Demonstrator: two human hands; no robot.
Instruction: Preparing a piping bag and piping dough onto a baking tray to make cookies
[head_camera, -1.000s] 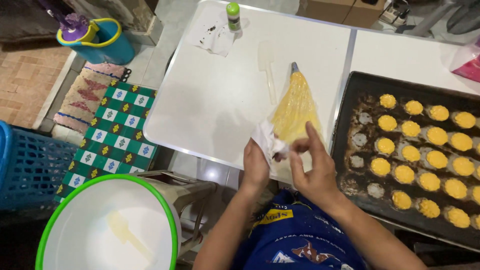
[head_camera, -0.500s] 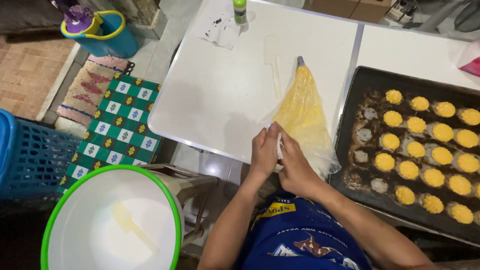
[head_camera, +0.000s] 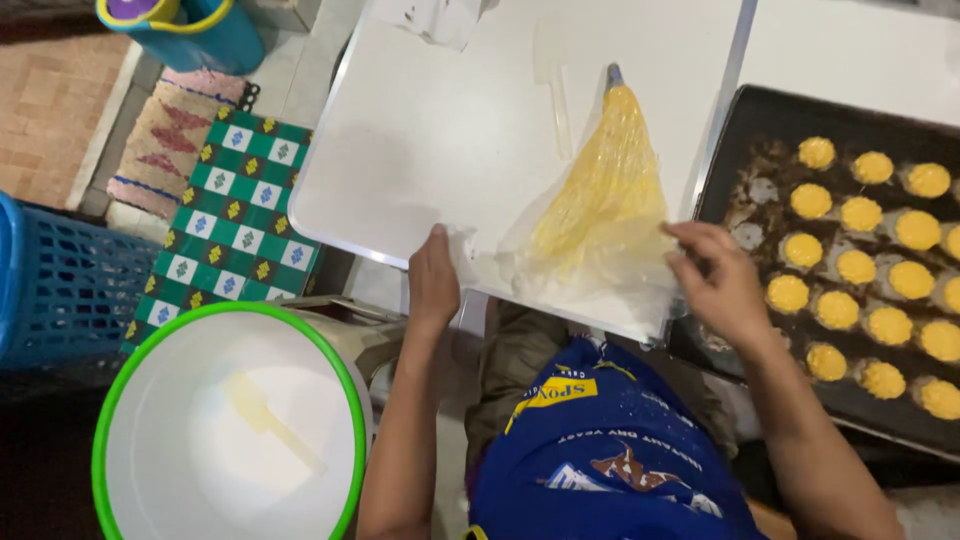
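The left hand (head_camera: 433, 285) and right hand (head_camera: 722, 285), spread apart, each grip one side of the open end of the piping bag (head_camera: 600, 215) lying at the near edge of the white table (head_camera: 440, 140), beside the baking tray (head_camera: 745, 120).

Both bare forearms reach forward from the body, spread apart in a loose V. The left hand (head_camera: 433, 280) lies palm down, knuckles up, fingers curled and pinched together at the tips, the wrist straight in line with the forearm. The right hand (head_camera: 722, 285) sits farther out to the side, its back turned up, fingers bent and pointing inward toward the left one, thumb tucked under. The right elbow is bent and swung outward; the left arm runs nearly straight ahead.
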